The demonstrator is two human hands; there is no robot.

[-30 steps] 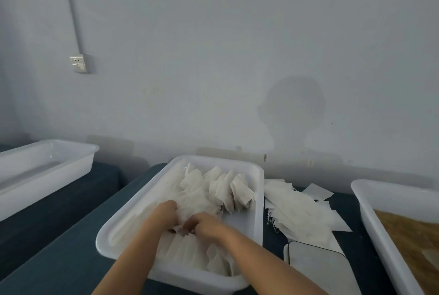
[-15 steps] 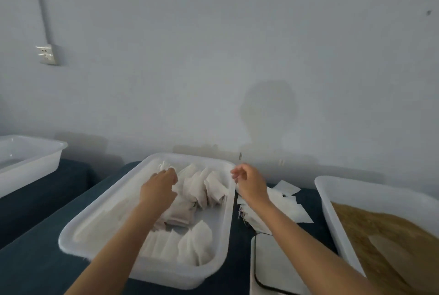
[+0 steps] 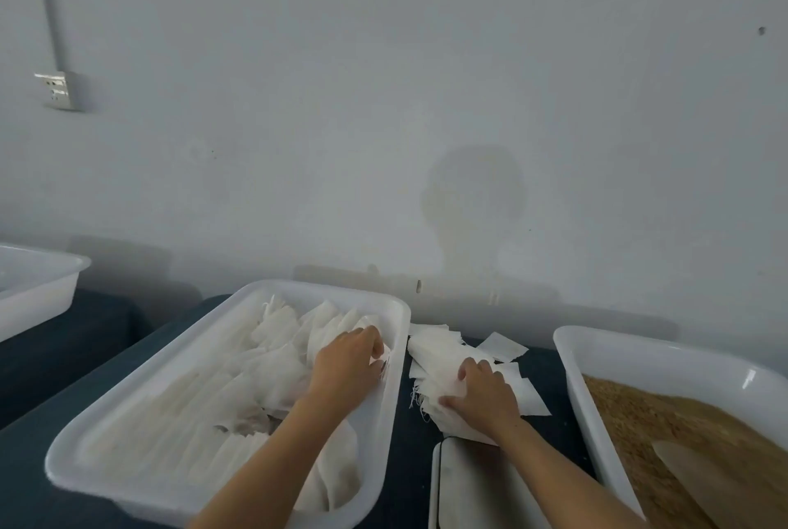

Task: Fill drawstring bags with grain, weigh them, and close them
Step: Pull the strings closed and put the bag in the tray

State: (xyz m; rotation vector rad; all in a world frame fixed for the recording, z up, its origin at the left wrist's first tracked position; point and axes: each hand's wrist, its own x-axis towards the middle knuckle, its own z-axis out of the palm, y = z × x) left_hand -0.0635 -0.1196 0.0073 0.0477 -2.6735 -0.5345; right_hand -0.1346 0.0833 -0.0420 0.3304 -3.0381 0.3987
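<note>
A white tray (image 3: pixel 386 413) in the middle holds several white filled bags (image 3: pixel 273 362). My left hand (image 3: pixel 347 362) is inside it by the right wall, its fingers curled on one bag (image 3: pixel 373 321). To the right, a pile of flat empty drawstring bags (image 3: pixel 435 351) lies on the dark table. My right hand (image 3: pixel 484 398) rests on this pile, thumb and fingers pinching the top bag. A white tray (image 3: pixel 597 413) at the right holds brown grain (image 3: pixel 639 417) with a pale scoop (image 3: pixel 703 481) lying in it. A white scale plate (image 3: pixel 469 490) sits just in front of the pile.
Another white tray (image 3: pixel 38 289) stands at the far left on a separate dark surface. A grey wall runs right behind the table, with a socket (image 3: pixel 57 90) on it at the upper left.
My right hand left the middle tray, swung right and came down on the empty-bag pile. My left hand moved to the tray's right side. The view shifted right.
</note>
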